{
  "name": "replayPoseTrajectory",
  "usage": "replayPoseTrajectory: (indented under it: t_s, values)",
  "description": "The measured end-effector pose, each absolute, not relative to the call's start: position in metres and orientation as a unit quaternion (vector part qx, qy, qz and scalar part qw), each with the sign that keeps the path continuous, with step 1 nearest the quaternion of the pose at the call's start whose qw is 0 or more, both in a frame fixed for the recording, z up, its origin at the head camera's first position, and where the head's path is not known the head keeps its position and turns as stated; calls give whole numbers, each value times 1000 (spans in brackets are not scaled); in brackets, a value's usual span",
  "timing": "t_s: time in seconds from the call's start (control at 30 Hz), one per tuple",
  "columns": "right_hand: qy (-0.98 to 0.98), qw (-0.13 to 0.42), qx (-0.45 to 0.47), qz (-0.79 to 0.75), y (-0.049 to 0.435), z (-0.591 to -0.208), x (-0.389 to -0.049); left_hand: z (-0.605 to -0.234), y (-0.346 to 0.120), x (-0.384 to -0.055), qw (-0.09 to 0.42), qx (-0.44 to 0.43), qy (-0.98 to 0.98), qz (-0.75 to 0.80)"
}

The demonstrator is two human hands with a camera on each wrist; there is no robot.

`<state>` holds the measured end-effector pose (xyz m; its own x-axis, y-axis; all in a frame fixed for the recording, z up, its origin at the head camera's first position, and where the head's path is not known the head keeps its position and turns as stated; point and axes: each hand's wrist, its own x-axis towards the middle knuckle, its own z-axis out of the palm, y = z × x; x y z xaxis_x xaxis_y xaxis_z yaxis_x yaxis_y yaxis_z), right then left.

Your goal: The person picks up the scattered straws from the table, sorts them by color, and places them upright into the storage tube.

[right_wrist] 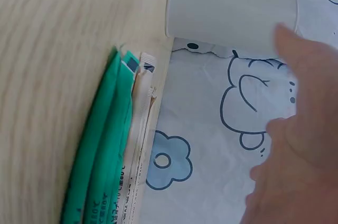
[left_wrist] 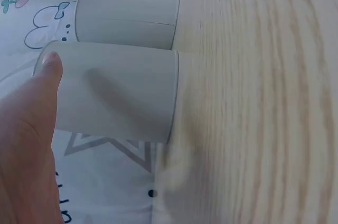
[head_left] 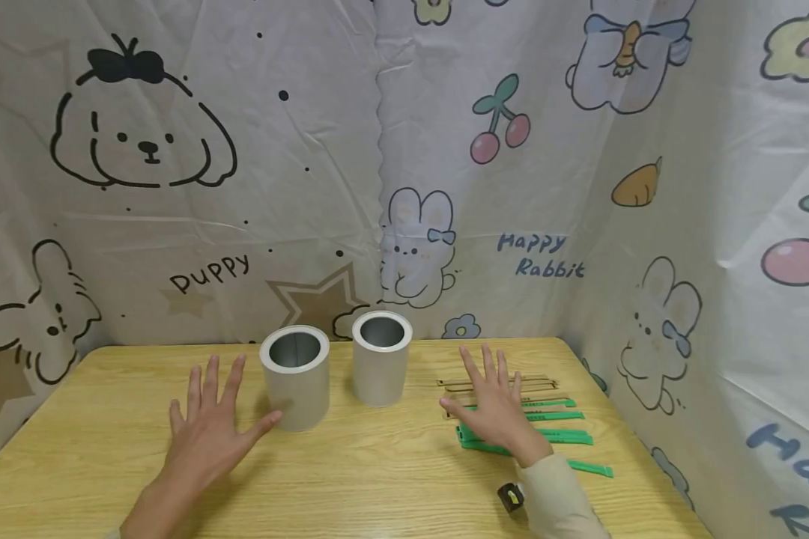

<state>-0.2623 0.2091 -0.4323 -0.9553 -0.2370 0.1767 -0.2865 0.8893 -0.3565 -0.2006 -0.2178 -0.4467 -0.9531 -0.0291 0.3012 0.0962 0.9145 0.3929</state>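
Note:
My left hand (head_left: 205, 442) is spread with straight fingers beside the left white cylinder (head_left: 299, 398), an open-topped tube-like container with a grey inside. In the left wrist view, the thumb (left_wrist: 52, 68) overlaps that cylinder's side; whether they touch, I cannot tell. A second white cylinder (head_left: 380, 376) stands upright slightly farther back to the right. With fingers spread and nothing gripped, my right hand (head_left: 495, 410) hovers over slim wrapped sticks. Several are green packets (head_left: 566, 436); farther back lie thin tan packets (head_left: 539, 387). Part of the row is hidden beneath the hand and wrist.
A small black object (head_left: 510, 497) lies beside the right sleeve (head_left: 559, 494). The wooden table (head_left: 377, 479) ends at a printed cloth (head_left: 310, 187) hanging behind it and along the right side.

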Motion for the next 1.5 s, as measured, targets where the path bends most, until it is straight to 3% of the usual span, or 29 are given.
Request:
replayPoseTrajectory:
  t_s: [0.23,0.53,0.83,1.13,1.5]
  values:
    - [-955,-6,149,257,222,-419,-276,-445,-222,-213,142,-37,-953,-266]
    - [-939,-37,185,289,240,-415,-304,-450,-226,-232,56,-71,-903,-420]
    - [-918,-100,141,356,265,-426,-334,-457,-227,-252,-12,-104,-841,-530]
    - [-916,-115,121,364,284,-438,-350,-463,-222,-268,-27,-134,-818,-559]
    - [-923,-88,129,351,295,-448,-361,-479,-221,-269,-68,-140,-792,-590]
